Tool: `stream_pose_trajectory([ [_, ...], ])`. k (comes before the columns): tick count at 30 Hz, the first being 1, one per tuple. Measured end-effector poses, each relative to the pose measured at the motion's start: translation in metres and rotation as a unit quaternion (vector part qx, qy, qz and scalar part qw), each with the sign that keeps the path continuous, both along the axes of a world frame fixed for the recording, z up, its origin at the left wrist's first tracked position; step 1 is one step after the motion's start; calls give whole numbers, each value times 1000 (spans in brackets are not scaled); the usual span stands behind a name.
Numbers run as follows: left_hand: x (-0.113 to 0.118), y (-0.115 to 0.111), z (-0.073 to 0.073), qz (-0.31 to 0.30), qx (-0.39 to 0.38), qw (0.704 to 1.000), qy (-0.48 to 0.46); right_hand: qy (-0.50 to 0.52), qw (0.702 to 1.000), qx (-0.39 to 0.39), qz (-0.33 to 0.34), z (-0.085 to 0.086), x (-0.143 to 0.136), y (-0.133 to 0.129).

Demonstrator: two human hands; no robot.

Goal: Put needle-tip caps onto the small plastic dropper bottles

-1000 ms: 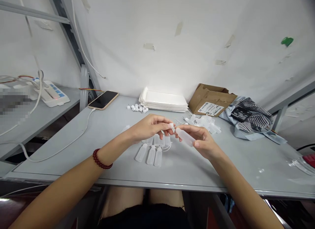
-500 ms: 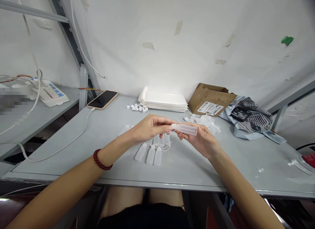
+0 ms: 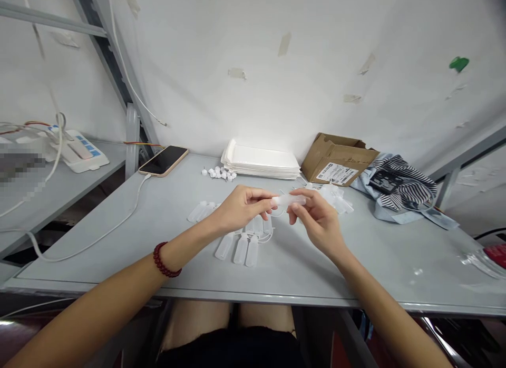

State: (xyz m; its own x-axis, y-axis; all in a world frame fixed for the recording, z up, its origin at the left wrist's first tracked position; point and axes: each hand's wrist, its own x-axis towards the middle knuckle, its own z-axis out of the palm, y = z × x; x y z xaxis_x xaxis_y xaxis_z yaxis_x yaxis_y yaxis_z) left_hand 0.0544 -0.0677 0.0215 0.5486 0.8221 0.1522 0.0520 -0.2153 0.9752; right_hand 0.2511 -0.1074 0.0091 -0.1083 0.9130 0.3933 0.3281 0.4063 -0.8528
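Note:
A small translucent plastic squeeze bottle (image 3: 290, 200) is held sideways above the table between both hands. My left hand (image 3: 247, 205) pinches its white cap end between thumb and fingers. At the other end, my right hand (image 3: 316, 218) grips the bottle body with thumb and fingertips. Below my left hand, several similar bottles (image 3: 240, 248) lie on the table, partly covered by it. More of them (image 3: 197, 212) lie to the left, near my wrist. Behind my right hand is a pile of clear bottles and parts (image 3: 339, 198).
Small white caps (image 3: 219, 173) lie by a stack of white envelopes (image 3: 263, 161). A cardboard box (image 3: 339, 160) and striped cloth (image 3: 399, 186) stand at the back right. A phone (image 3: 164, 161) with a cable (image 3: 132, 215) lies back left on the grey table (image 3: 316, 276).
My right hand has shifted its hold: the bottle lay along its open fingers, and now thumb and fingertips close round the body. My left hand stays at the cap end.

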Motion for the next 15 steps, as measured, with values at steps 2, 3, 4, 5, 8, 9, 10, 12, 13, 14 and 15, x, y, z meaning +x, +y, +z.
stream_pose_trajectory([
  [2, 1, 0, -2, 6, -4, 1000, 2, -38, 999, 13, -14, -2, -1, -1],
  [3, 1, 0, -3, 8, -5, 1000, 2, -52, 998, 15, -19, -3, -2, -2],
  [4, 2, 0, -4, 10, -5, 1000, 2, -63, 998, 16, -25, -4, -2, -2],
  [5, 2, 1, -5, 12, -3, 1000, 1, -72, 997, 13, -29, -4, -2, -2],
  [8, 4, 0, -8, 20, 14, 1000, 0, -94, 995, -18, -31, -3, -2, -1],
  [9, 4, 0, -8, 23, 23, 999, -1, -100, 994, -35, -25, -2, -2, -1],
  [10, 5, -2, -8, 27, 33, 999, -2, -104, 993, -54, -15, 0, -2, -1],
  [12, 6, -4, -8, 33, 53, 998, -4, -112, 989, -92, 13, 2, -1, 0],
  [13, 7, -5, -8, 35, 59, 998, -5, -115, 987, -106, 26, 3, 0, 1],
  [14, 7, -5, -8, 37, 62, 997, -6, -118, 986, -114, 36, 4, 0, 1],
  [15, 7, -5, -8, 39, 61, 997, -5, -121, 985, -114, 39, 3, 0, 2],
])
